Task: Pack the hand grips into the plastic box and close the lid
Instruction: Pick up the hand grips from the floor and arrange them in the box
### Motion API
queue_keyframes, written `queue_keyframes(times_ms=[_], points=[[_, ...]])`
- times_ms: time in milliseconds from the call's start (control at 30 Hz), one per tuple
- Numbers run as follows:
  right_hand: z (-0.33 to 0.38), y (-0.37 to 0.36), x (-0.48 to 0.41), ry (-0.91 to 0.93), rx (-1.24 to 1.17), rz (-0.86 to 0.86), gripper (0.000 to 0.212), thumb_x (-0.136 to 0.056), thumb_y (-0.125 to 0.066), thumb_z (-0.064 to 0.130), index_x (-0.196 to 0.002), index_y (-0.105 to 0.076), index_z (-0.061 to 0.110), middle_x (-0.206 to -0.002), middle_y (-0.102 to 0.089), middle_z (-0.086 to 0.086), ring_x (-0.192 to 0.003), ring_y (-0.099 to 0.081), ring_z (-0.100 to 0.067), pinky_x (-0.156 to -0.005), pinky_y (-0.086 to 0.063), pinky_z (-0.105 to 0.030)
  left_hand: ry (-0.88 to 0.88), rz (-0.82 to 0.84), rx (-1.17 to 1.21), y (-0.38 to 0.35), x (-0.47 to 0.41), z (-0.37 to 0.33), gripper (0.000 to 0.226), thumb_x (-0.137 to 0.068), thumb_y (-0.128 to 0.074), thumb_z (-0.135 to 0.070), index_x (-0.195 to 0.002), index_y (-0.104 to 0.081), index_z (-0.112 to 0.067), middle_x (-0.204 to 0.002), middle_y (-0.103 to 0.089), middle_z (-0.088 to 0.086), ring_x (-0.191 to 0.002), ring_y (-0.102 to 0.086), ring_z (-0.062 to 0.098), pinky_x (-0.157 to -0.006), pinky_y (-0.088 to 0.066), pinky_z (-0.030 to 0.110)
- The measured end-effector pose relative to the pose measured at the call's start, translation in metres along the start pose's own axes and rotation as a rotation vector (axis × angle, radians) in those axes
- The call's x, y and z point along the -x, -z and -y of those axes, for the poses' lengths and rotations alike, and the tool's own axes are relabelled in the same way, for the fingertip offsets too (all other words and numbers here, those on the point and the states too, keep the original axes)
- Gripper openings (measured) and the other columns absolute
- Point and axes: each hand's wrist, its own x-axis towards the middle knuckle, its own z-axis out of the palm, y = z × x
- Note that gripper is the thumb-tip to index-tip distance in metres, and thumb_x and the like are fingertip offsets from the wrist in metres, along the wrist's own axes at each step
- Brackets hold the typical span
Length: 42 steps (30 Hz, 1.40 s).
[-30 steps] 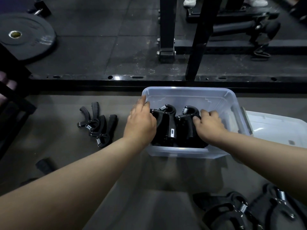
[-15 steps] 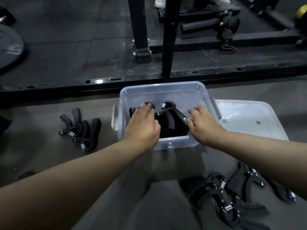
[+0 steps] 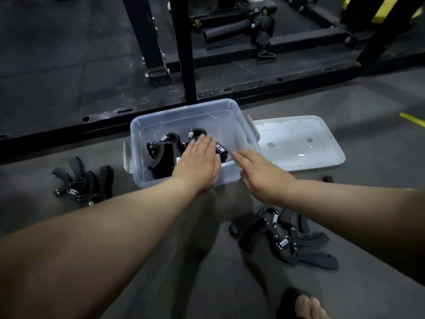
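The clear plastic box (image 3: 184, 109) stands open on the grey floor (image 3: 379, 146), with several black hand grips (image 3: 164, 153) lying inside, toward its left and near side. The person's left grip (image 3: 197, 163) reaches into the box with fingers straight and flat, resting on those packed pieces and holding nothing. The right grip (image 3: 262, 174) is at the box's near right corner, fingers likewise stretched out and empty. The lid (image 3: 299, 143) lies just beside the box on its right. More lie loose on the floor: a left heap (image 3: 80, 183) beside the box and a right heap (image 3: 282, 236) below the right forearm. A black rack (image 3: 184, 54) stands behind.
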Motion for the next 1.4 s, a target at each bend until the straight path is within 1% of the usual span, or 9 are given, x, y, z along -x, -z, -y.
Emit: queue_keyframes(times_ms=[100, 300, 500, 600, 700, 867, 1033, 1267, 1400], points=[[0.000, 0.002, 0.006, -0.073, -0.042, 0.072, 0.060, -0.098, -0.034, 0.009, -0.155, -0.014, 0.012, -0.162, -0.009, -0.006, -0.149, -0.005, -0.019, -0.120, -0.004, -0.027, -0.035, 0.004, -0.001, 0.000, 0.000, -0.002, 0.057, -0.104, -0.025, -0.035, -0.154, -0.021, -0.007, -0.163, -0.014, 0.008, -0.151, -0.006, 0.021, -0.123, -0.002, 0.037], [-0.003, -0.012, 0.024, -0.063, -0.013, 0.001, 0.075, -0.085, -0.044, -0.004, -0.154, -0.014, 0.008, -0.162, -0.004, -0.008, -0.150, -0.001, -0.020, -0.121, -0.004, -0.030, -0.114, -0.015, -0.021, 0.000, 0.004, 0.007, 0.059, -0.105, -0.020, -0.040, -0.154, -0.021, -0.009, -0.163, -0.015, 0.007, -0.151, -0.006, 0.020, -0.123, -0.002, 0.038], [-0.021, -0.029, 0.027, 0.140, 0.267, -0.150, 0.061, -0.070, -0.057, 0.004, -0.130, -0.049, 0.000, -0.131, -0.044, -0.022, -0.119, -0.045, -0.040, -0.105, -0.037, -0.044, -0.135, 0.006, -0.061, -0.002, 0.001, 0.011, 0.059, -0.104, -0.017, -0.041, -0.155, -0.020, -0.010, -0.164, -0.012, 0.005, -0.151, -0.004, 0.017, -0.123, 0.002, 0.036], [-0.029, -0.050, 0.033, 0.204, 0.357, 0.188, 0.052, -0.077, -0.059, 0.019, -0.127, -0.048, 0.011, -0.120, -0.047, -0.013, -0.109, -0.051, -0.034, -0.093, -0.041, -0.040, -0.121, -0.029, -0.075, -0.004, 0.002, 0.009, 0.059, -0.104, -0.018, -0.040, -0.154, -0.022, -0.009, -0.164, -0.015, 0.006, -0.151, -0.006, 0.018, -0.123, 0.002, 0.036], [-0.032, -0.074, 0.039, 0.141, 0.466, 0.583, 0.083, -0.081, -0.064, 0.044, -0.147, -0.026, 0.012, -0.142, -0.033, -0.013, -0.126, -0.041, -0.034, -0.103, -0.036, -0.040, -0.105, -0.016, -0.072, -0.003, 0.001, 0.007, 0.059, -0.104, -0.016, -0.040, -0.155, -0.020, -0.010, -0.164, -0.012, 0.005, -0.151, -0.003, 0.017, -0.123, 0.004, 0.035], [-0.017, -0.097, 0.033, 0.300, 0.599, 0.661, 0.111, -0.075, -0.074, 0.048, -0.154, -0.003, 0.016, -0.148, -0.021, -0.016, -0.129, -0.033, -0.036, -0.103, -0.032, -0.047, -0.060, -0.043, -0.015, -0.004, 0.000, 0.006, 0.057, -0.103, -0.022, -0.037, -0.154, -0.024, -0.010, -0.163, -0.018, 0.005, -0.151, -0.009, 0.017, -0.123, 0.001, 0.033], [-0.016, -0.100, 0.027, 0.457, 0.680, 0.578, 0.086, -0.088, -0.058, 0.023, -0.154, -0.002, 0.023, -0.138, -0.032, -0.023, -0.113, -0.044, -0.036, -0.089, -0.040, -0.045, -0.026, -0.027, 0.061, -0.001, -0.001, 0.010, 0.053, -0.103, -0.027, -0.033, -0.151, -0.032, -0.010, -0.161, -0.025, 0.004, -0.150, -0.015, 0.017, -0.123, -0.001, 0.031], [-0.004, -0.067, 0.000, 0.359, 0.595, 0.704, 0.085, -0.077, -0.077, 0.036, -0.143, -0.027, 0.017, -0.129, -0.047, -0.013, -0.115, -0.052, -0.033, -0.086, -0.047, -0.041, -0.005, 0.029, 0.108, 0.001, -0.001, 0.011, 0.050, -0.104, -0.029, -0.035, -0.148, -0.039, -0.013, -0.157, -0.033, 0.003, -0.147, -0.024, 0.016, -0.121, -0.005, 0.029], [-0.004, -0.034, -0.012, 0.307, 0.525, 0.700, 0.067, -0.079, -0.071, 0.046, -0.129, -0.041, 0.013, -0.112, -0.063, -0.011, -0.101, -0.062, -0.033, -0.070, -0.040, -0.031, -0.003, 0.041, 0.121, 0.002, -0.002, 0.009, 0.050, -0.104, -0.029, -0.035, -0.147, -0.040, -0.012, -0.157, -0.034, 0.004, -0.146, -0.025, 0.017, -0.122, -0.007, 0.030]])
